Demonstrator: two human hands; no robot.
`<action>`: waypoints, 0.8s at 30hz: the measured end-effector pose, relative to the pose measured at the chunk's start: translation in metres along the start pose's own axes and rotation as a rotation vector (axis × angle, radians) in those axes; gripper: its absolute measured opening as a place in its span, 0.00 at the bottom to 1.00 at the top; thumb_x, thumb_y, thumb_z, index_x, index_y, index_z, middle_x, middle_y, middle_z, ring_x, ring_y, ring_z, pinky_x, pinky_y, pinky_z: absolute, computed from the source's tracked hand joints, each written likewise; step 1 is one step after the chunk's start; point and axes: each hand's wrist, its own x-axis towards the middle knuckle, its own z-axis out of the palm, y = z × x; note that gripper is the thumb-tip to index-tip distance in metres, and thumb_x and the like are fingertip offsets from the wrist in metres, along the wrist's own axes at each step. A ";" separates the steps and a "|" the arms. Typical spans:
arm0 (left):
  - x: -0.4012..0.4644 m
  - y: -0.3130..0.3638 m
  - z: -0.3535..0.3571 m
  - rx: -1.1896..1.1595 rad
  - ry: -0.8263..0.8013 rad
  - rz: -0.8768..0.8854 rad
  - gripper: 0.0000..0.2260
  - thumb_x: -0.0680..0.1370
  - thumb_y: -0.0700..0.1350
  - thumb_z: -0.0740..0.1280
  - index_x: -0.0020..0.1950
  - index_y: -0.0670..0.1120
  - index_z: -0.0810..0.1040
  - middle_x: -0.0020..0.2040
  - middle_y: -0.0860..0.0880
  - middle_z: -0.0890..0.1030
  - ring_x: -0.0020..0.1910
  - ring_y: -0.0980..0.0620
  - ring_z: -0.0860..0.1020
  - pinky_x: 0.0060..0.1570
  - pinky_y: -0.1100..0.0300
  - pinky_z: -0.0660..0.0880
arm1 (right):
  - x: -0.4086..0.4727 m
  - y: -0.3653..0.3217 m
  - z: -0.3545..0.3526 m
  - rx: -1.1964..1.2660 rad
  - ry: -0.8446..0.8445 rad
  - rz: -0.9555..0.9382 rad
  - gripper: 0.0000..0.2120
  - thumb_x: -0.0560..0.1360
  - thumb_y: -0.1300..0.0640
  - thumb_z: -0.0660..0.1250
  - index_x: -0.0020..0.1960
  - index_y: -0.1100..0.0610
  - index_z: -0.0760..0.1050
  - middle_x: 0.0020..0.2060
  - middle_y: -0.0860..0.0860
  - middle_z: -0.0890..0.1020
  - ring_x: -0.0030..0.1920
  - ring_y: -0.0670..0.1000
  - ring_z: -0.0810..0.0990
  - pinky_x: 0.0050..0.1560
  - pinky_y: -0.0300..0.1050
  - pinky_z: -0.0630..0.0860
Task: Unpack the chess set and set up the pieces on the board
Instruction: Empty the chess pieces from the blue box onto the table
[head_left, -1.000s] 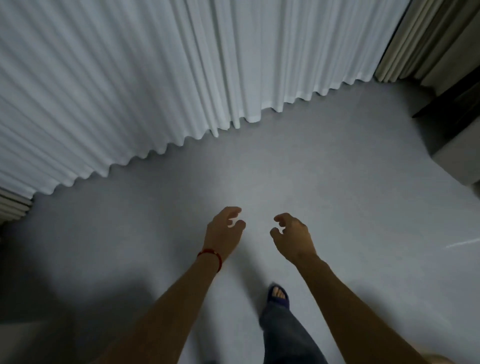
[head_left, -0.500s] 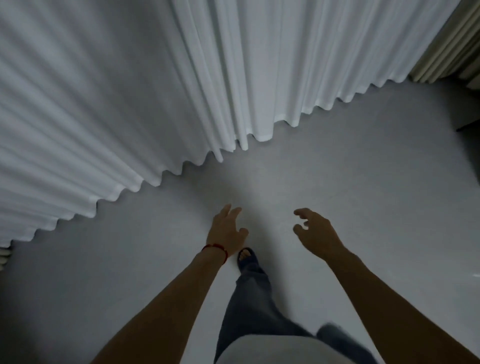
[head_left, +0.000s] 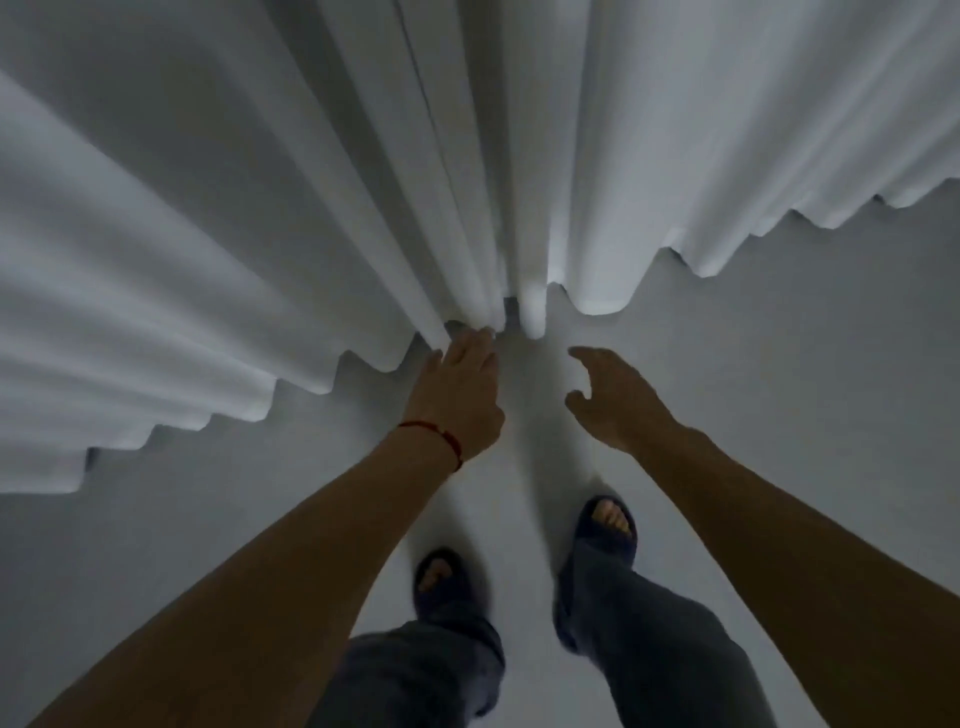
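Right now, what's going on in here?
A person stands at a white curtain, both arms stretched toward the gap between its folds. The left hand reaches the hem with straight fingers; the right hand hangs open beside it, holding nothing. No chess set is in sight.

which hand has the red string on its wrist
The left hand, the one reaching up to the hem of the white curtain. The right hand has a bare wrist and hangs apart from the curtain, fingers loosely curled.

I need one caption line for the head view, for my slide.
A person's left hand and right hand, both empty, reach toward the white curtain; no chess set in view.
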 end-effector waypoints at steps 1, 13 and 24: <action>0.045 -0.012 0.027 0.122 0.012 0.033 0.29 0.78 0.43 0.61 0.79 0.41 0.60 0.82 0.46 0.51 0.81 0.45 0.48 0.77 0.45 0.54 | 0.055 0.012 0.017 -0.097 0.016 -0.039 0.31 0.81 0.55 0.63 0.81 0.51 0.56 0.80 0.51 0.58 0.76 0.56 0.64 0.73 0.54 0.63; 0.361 -0.177 0.245 1.190 0.333 0.185 0.27 0.81 0.50 0.44 0.79 0.47 0.63 0.82 0.45 0.51 0.81 0.44 0.47 0.70 0.35 0.26 | 0.423 0.201 0.088 -1.088 0.577 -0.491 0.35 0.71 0.60 0.69 0.76 0.63 0.66 0.74 0.63 0.69 0.51 0.66 0.80 0.52 0.55 0.78; 0.316 -0.237 0.234 1.263 0.442 0.300 0.27 0.78 0.42 0.46 0.71 0.37 0.73 0.80 0.35 0.54 0.79 0.36 0.56 0.72 0.27 0.44 | 0.397 0.220 0.025 -1.151 0.504 0.099 0.38 0.74 0.44 0.68 0.79 0.53 0.59 0.79 0.55 0.61 0.79 0.59 0.58 0.78 0.62 0.49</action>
